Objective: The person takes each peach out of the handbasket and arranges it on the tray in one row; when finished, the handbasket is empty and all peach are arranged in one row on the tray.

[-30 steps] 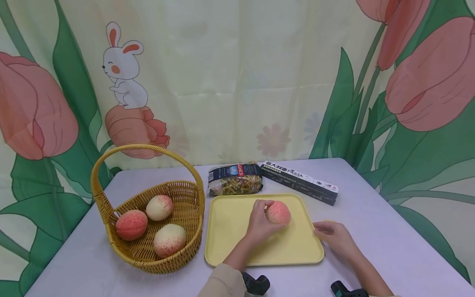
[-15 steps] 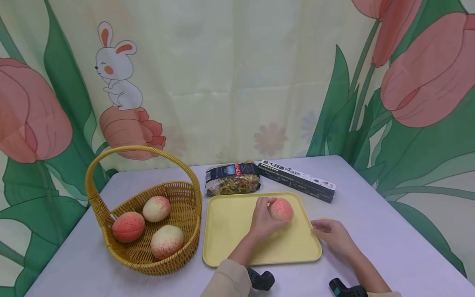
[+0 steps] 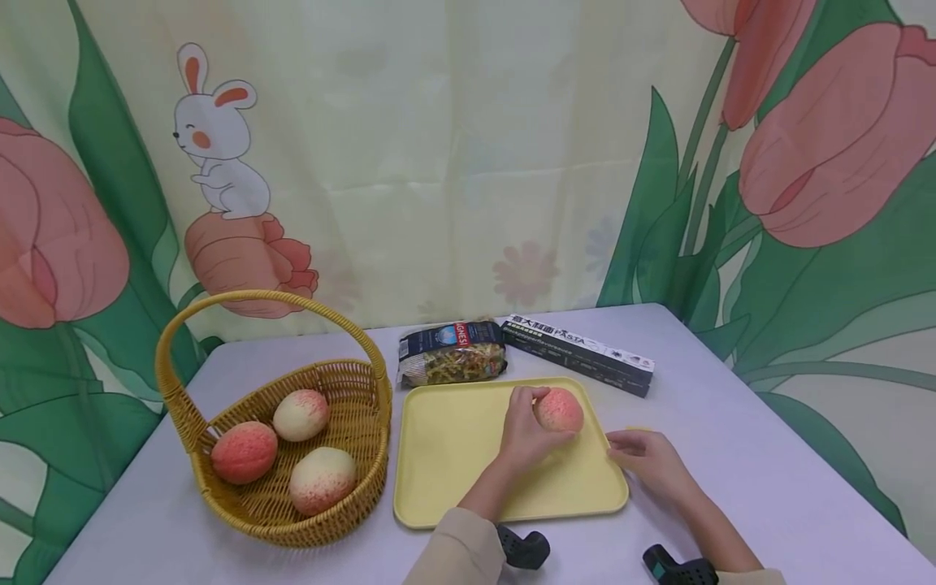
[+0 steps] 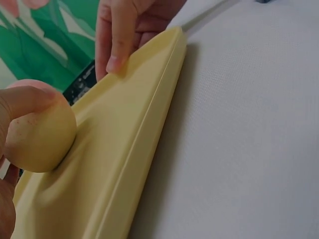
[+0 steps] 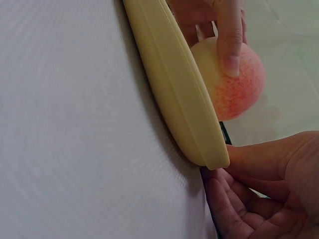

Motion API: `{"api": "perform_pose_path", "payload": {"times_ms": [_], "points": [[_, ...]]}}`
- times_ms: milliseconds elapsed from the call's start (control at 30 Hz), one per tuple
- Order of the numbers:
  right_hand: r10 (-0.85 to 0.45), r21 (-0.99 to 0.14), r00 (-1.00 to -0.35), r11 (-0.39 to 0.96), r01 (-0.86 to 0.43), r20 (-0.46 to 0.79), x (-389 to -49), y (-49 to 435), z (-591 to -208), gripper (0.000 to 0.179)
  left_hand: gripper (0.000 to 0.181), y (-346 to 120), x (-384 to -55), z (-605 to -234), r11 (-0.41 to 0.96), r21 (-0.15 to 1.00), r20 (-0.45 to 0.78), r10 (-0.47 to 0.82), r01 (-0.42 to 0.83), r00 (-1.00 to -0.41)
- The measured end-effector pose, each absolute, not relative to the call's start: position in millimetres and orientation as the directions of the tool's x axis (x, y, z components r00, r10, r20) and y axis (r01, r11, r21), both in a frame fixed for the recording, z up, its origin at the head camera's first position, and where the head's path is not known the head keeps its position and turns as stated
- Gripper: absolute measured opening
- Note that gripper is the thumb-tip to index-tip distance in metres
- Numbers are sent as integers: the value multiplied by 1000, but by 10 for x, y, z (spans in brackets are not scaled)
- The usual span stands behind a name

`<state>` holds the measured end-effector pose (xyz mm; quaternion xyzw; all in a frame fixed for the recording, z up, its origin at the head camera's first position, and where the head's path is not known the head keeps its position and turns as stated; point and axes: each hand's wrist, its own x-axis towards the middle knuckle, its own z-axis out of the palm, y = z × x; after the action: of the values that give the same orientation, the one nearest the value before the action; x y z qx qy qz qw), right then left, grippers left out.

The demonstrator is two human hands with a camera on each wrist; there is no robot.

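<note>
My left hand (image 3: pixel 528 435) grips a pink and cream peach (image 3: pixel 561 410), which sits low over the right back part of a yellow tray (image 3: pixel 439 463). In the right wrist view, the thumb of that hand lies along the side of the peach (image 5: pixel 244 92). At the tray's right edge, my right hand (image 3: pixel 653 463) pinches the rim, thumb on top and fingers below. The left wrist view also has this right hand (image 4: pixel 132 25) at the rim of the tray (image 4: pixel 144 129). Whether the peach touches the tray is hard to tell.
A wicker basket (image 3: pixel 383 455) with a tall handle stands left of the tray, holding three more peaches. Behind the tray lie a bag of pasta (image 3: pixel 453 353) and a long black and white pasta box (image 3: pixel 578 353). Something small and yellow (image 3: pixel 639 428) peeks out behind the right hand.
The left hand and peach have shifted a little to the right over the tray. The right hand keeps its place at the rim. The whole head view has drifted slightly.
</note>
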<state>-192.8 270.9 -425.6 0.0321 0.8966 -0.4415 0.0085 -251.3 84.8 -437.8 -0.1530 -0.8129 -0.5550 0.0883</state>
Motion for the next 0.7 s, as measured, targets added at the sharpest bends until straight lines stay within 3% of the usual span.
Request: {"api": "perform_pose_path", "payload": {"times_ms": [700], "points": [[34, -811, -999, 584, 38, -23, -1907, 2693, -4237, 32, 64, 1030, -2448, -4376, 314, 874, 321, 199, 371, -926]]}}
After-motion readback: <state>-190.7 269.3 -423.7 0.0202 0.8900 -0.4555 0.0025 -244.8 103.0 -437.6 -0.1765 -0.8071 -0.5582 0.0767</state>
